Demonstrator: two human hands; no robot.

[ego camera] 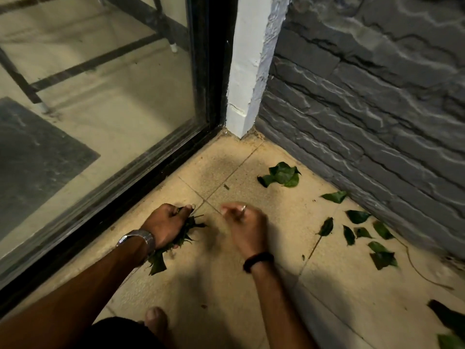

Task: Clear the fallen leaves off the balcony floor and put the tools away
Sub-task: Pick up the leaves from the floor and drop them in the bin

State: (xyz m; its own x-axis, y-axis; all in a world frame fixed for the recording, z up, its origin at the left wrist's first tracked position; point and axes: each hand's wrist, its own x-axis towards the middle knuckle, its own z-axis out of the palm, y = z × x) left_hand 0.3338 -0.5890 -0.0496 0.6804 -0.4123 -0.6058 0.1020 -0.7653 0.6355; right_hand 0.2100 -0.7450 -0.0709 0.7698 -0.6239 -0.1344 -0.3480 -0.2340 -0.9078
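My left hand [167, 224], with a metal watch on the wrist, grips a bunch of green leaves [161, 259] low over the beige tiled floor [251, 285]. My right hand [245, 224] is blurred beside it, fingers loosely curled, and I see nothing in it. A curled clump of leaves [283, 175] lies ahead near the corner. Several loose leaves [362, 233] are scattered along the foot of the grey wall at the right. More leaves [448, 321] lie at the bottom right edge. No tools are in view.
A black-framed glass sliding door [206, 71] runs along the left, with a dark mat behind it. A white pillar [249, 71] stands in the corner, and a grey stone-textured wall [364, 84] closes the right side. My bare foot [156, 321] is at the bottom.
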